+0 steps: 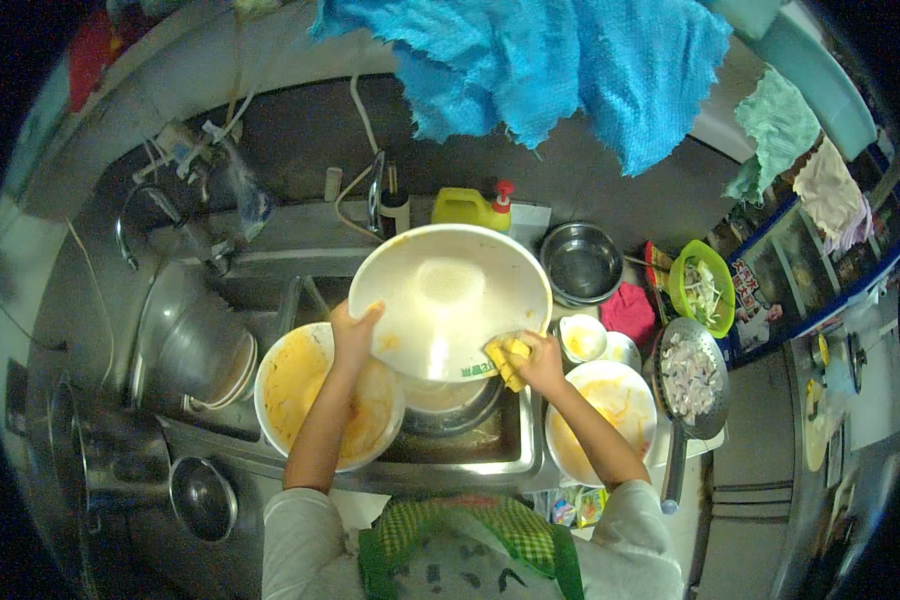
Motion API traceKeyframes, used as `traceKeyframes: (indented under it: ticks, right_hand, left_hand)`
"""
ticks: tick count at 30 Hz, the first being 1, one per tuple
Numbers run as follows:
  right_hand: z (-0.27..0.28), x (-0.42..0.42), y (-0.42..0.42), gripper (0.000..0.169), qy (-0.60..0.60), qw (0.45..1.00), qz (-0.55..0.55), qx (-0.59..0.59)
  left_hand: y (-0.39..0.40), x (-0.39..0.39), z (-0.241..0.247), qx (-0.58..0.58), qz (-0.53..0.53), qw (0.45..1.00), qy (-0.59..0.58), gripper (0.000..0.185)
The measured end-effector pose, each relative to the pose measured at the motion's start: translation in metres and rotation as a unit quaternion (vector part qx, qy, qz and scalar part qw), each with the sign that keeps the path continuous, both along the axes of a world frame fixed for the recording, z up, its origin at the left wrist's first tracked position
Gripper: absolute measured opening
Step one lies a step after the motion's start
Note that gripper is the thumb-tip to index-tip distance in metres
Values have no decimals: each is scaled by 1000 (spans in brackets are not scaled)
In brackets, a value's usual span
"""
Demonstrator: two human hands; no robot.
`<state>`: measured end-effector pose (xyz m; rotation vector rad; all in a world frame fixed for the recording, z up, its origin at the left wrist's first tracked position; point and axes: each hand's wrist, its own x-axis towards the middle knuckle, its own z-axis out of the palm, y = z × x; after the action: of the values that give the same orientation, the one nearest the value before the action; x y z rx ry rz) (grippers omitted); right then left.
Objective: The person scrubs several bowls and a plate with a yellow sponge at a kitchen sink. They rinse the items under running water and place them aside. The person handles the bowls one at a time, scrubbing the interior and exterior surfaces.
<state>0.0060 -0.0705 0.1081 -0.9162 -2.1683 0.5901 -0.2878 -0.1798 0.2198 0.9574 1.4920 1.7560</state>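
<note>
A large white bowl (450, 300), tilted so that its inside faces me, hangs over the sink (487, 442). My left hand (354, 330) grips its left rim with the thumb on the inner side. In my right hand (544, 364) is a yellow cloth (508, 360), pressed against the bowl's lower right rim near some green writing. Orange-yellow smears show on the inner wall. Beneath my left forearm rests another large bowl (292, 382) with orange residue. A third soiled white bowl (600, 405) stands under my right forearm.
Behind the held bowl are a yellow jug with a red pump (469, 208) and a faucet (376, 195). At right sit a dark metal basin (581, 262), small dishes (583, 339), a green basket (701, 289) and a strainer with food (691, 379). Blue cloths (540, 67) hang above.
</note>
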Motion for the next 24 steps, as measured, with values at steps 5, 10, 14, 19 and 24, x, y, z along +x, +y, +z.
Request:
traceKeyframes:
  ticks: [5,10,14,19,24]
  right_hand:
    - [21,-11,-7,16,-18,962,30,-272]
    - [10,-19,-12,19,-53,893,130,-427]
    - [-20,-37,-17,19,-56,827,142,-541]
    - [-36,-65,-18,21,-43,816,200,-540]
    - [7,-107,-40,24,-62,818,244,-517]
  left_hand:
    - [-8,-18,-44,-64,-76,995,-27,27]
    - [-38,-20,-86,-197,-107,971,-82,46]
    - [-74,-33,-136,-180,-107,964,-162,56]
    - [-99,-41,-112,-183,-70,964,-178,56]
    - [-140,-59,-96,-197,-30,969,-145,55]
